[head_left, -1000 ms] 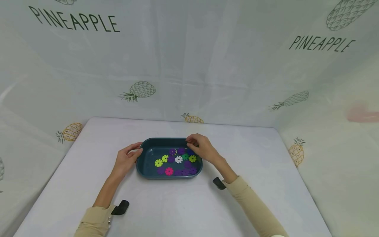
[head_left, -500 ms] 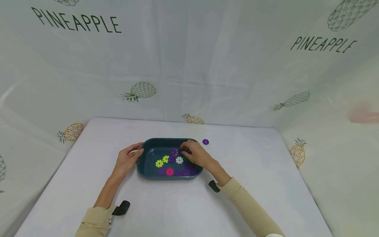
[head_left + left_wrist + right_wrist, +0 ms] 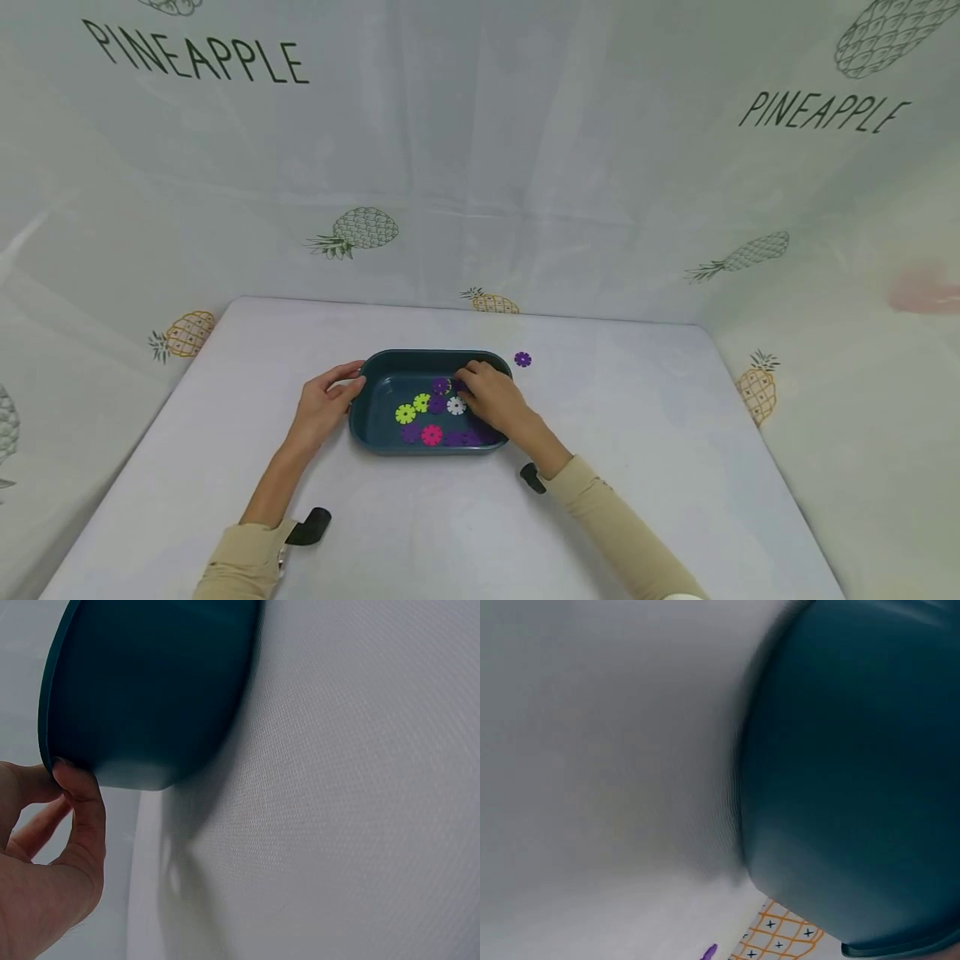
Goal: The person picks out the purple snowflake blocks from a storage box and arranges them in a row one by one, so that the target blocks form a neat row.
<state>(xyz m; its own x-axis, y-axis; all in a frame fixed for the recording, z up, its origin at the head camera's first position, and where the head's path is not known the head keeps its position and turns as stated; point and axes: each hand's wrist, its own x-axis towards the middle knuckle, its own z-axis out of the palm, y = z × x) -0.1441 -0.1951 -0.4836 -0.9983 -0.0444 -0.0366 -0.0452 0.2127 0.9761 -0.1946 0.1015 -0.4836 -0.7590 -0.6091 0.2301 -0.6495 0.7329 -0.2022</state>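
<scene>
A dark teal oval tub [image 3: 378, 408] sits on the white table, with several notched plastic discs spread over its floor. Among them are a pink disc [image 3: 431, 435], a white disc [image 3: 456, 406], a yellow-green disc [image 3: 405, 414] and several purple ones. My left hand [image 3: 321, 404] pinches the tub's left rim between thumb and fingers, as the left wrist view shows at the tub wall [image 3: 142, 690]. My right hand [image 3: 491, 396] reaches inside the tub's right half, fingertips down at the purple discs; I cannot tell whether they grip one. The right wrist view shows the tub's outer wall [image 3: 840, 772].
A single purple disc [image 3: 522, 359] lies on the table just beyond the tub's back right corner. Behind the white table [image 3: 637, 400] hangs a pineapple-print cloth [image 3: 525, 167]. Black wrist mounts [image 3: 309, 527] jut from both sleeves.
My right hand has moved from the tub's back right rim down among the discs. A purple disc now lies on the table behind that corner. The left hand stays at the rim.
</scene>
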